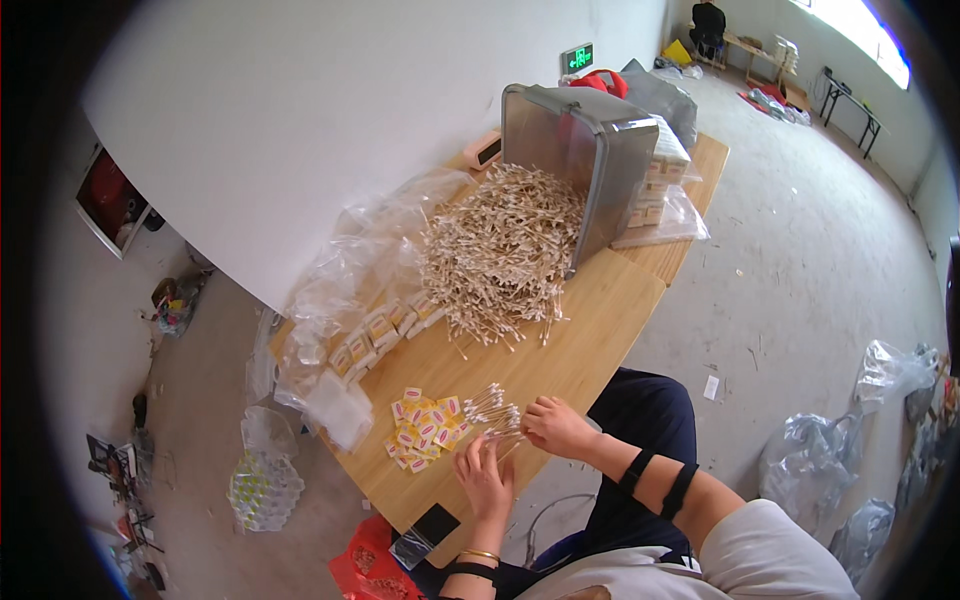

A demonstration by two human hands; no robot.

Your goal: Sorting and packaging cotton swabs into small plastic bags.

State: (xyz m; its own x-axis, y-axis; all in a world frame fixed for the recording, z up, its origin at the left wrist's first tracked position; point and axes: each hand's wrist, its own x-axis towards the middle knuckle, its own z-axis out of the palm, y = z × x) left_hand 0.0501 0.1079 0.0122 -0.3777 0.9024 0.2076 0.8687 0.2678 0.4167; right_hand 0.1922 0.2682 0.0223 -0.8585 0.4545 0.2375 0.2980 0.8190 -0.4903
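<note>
White-tipped cotton swabs (488,403) lie in a small loose bunch close to the person's bare hands, near the edge of the wooden surface (600,315). The right hand (556,427) has its fingers bent and drawn together beside the bunch; from where I stand I can't tell if its grip has a swab in it. The left hand (485,478) reaches up to the lower ends of the sticks, fingers partly spread, and I can't tell whether that grip has closed on any.

Just left of the bunch is a scattered pile of yellow-and-white cards (424,430) with small red ovals. Farther back, a big tangled heap of swabs (505,245) spills before a grey plastic bin (622,185) tipped on its side. Small packs (372,338) stand in a row left of the heap, next to crumpled clear plastic (345,255). A flat black rectangular object (434,523) rests at the near corner, and a red bag (368,565) sits below it.
</note>
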